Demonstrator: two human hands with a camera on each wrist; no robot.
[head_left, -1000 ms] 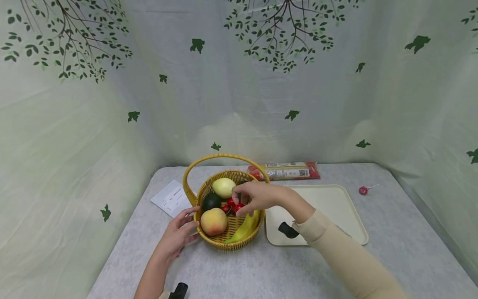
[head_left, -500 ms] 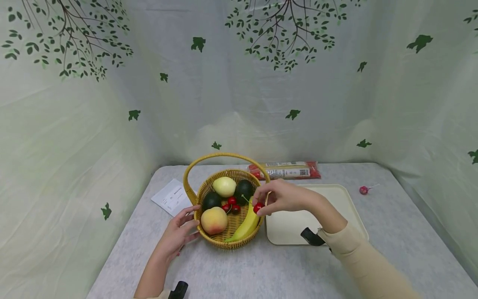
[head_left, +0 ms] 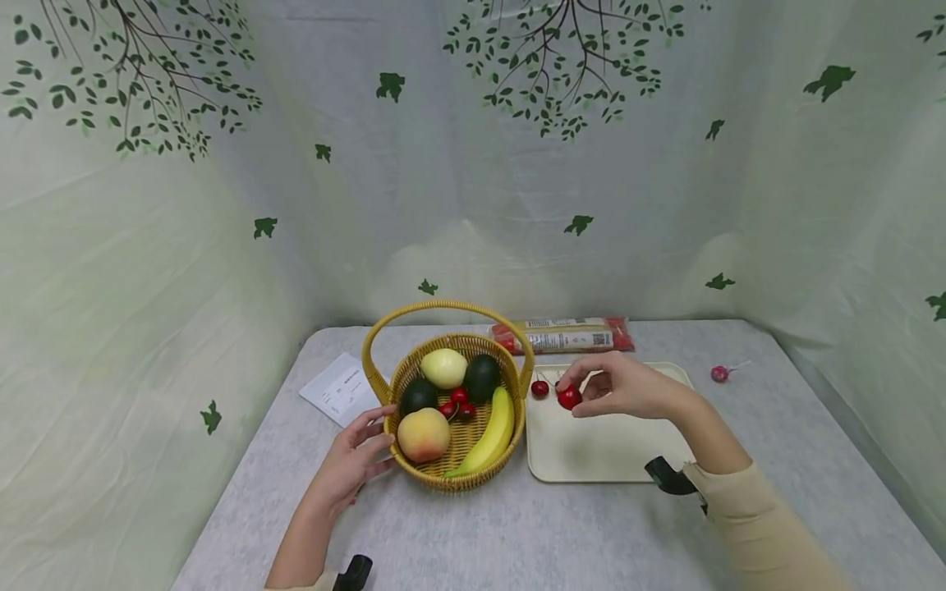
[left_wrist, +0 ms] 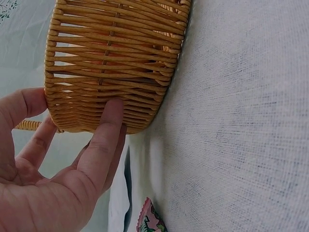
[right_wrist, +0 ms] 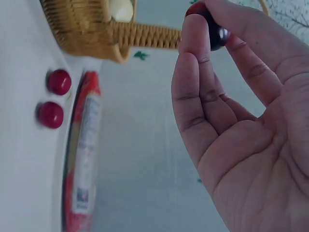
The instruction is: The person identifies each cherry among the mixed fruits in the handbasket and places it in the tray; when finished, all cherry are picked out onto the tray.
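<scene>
My right hand [head_left: 628, 386] pinches a red cherry [head_left: 569, 398] between thumb and fingertips, over the cream tray [head_left: 591, 460]. Two more cherries lie on that tray, one cherry [right_wrist: 59, 81] beside another cherry [right_wrist: 50, 114] in the right wrist view. To the left stands a yellow wicker basket [head_left: 458, 484] with a tall handle. My left hand [head_left: 355, 464] touches its left side, fingers spread and fairly straight. Inside the basket sit a peach [head_left: 424, 436], a banana [head_left: 488, 439], a pale yellow-green fruit [head_left: 443, 369], two dark green fruits [head_left: 483, 377] and several cherries [head_left: 459, 396].
Behind the tray lies a long red-and-clear packet [head_left: 569, 336]. A lollipop [head_left: 720, 374] is at the right, and a white printed paper [head_left: 342, 392] lies left of the basket. In the left wrist view a pink patterned wrapper [left_wrist: 150, 220] shows below the hand.
My right hand has lifted a cherry out of the basket and carried it right, over the tray. My left hand has stayed at the basket's side.
</scene>
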